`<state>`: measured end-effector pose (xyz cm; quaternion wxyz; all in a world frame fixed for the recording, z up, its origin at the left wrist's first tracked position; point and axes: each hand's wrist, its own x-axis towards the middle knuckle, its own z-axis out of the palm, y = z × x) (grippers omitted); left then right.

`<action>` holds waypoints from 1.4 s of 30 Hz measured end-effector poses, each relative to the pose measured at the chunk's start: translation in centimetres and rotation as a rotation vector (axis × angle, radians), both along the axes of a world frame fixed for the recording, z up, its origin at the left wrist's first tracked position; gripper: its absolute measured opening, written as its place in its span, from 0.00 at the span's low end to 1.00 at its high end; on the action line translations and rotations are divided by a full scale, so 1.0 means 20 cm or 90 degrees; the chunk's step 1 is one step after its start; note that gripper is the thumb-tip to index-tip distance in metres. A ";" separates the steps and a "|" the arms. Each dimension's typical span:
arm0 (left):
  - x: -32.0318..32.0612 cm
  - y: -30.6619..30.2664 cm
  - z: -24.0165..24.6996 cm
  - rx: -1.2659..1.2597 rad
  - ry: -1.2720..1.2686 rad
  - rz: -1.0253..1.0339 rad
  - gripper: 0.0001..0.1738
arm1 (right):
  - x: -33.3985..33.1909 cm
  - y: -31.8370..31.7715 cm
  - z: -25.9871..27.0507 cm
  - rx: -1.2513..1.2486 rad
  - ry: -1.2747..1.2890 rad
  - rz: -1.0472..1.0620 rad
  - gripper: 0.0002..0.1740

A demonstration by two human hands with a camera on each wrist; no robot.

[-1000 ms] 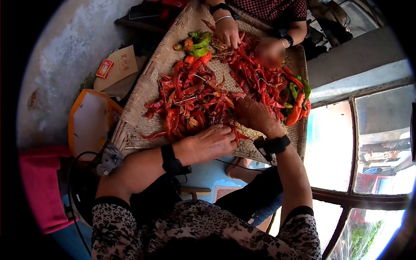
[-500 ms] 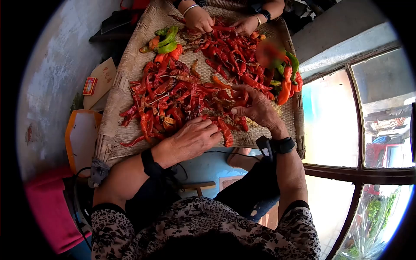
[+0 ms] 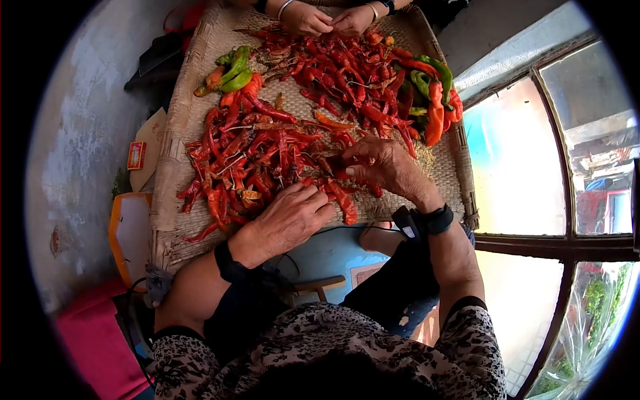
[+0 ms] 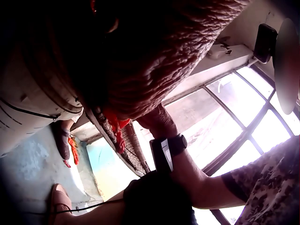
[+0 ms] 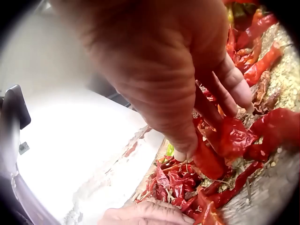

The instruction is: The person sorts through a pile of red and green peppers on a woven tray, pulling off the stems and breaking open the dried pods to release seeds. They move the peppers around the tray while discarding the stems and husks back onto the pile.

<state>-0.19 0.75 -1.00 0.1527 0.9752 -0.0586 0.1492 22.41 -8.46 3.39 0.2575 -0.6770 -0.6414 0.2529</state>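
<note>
Dried red chili peppers (image 3: 247, 153) lie in two heaps on a woven tray (image 3: 190, 120). My right hand (image 3: 390, 170) is over the near right part of the tray. In the right wrist view its thumb and fingers pinch a glossy red chili pepper (image 5: 209, 159). My left hand (image 3: 290, 217) rests at the near edge of the closer heap, fingers bent down among the chilies, a wrinkled red chili (image 3: 345, 205) beside its fingertips. Whether it grips one I cannot tell. The left wrist view shows mostly the dark back of the hand (image 4: 154, 70).
Across the tray, another person's hands (image 3: 327, 21) meet at the far edge. Green peppers (image 3: 237, 72) lie at the left, and larger red and green peppers (image 3: 435, 110) at the right. A matchbox (image 3: 137, 155) and an orange-edged box (image 3: 130, 230) stand beside the tray. Window panes (image 3: 513, 153) flank the right side.
The head view has shifted, bringing the tray's right side more into sight. My right hand has lifted from the heap with a chili. The other person's hands have come together, away from the heap.
</note>
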 end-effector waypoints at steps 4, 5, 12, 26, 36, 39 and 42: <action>0.00 0.00 0.00 0.000 -0.002 -0.002 0.11 | 0.01 -0.01 0.05 0.140 -0.137 0.000 0.19; 0.00 0.00 0.00 0.008 0.002 -0.009 0.11 | 0.02 -0.01 0.06 0.095 -0.074 -0.053 0.20; 0.01 0.00 0.02 -0.009 0.001 -0.014 0.13 | 0.16 0.00 0.02 -0.041 0.246 -0.039 0.17; 0.02 0.00 0.04 -0.012 0.015 -0.013 0.12 | 0.04 0.15 -0.15 0.157 -0.167 -0.126 0.18; 0.01 0.01 0.03 0.000 0.020 -0.018 0.14 | 0.05 0.14 -0.08 0.206 -0.079 -0.121 0.09; 0.02 0.01 0.03 0.000 0.019 -0.017 0.13 | 0.07 0.10 0.08 0.116 0.150 -0.178 0.09; 0.02 0.00 0.03 -0.011 0.024 -0.018 0.13 | 0.18 0.11 0.02 0.108 0.410 -0.178 0.10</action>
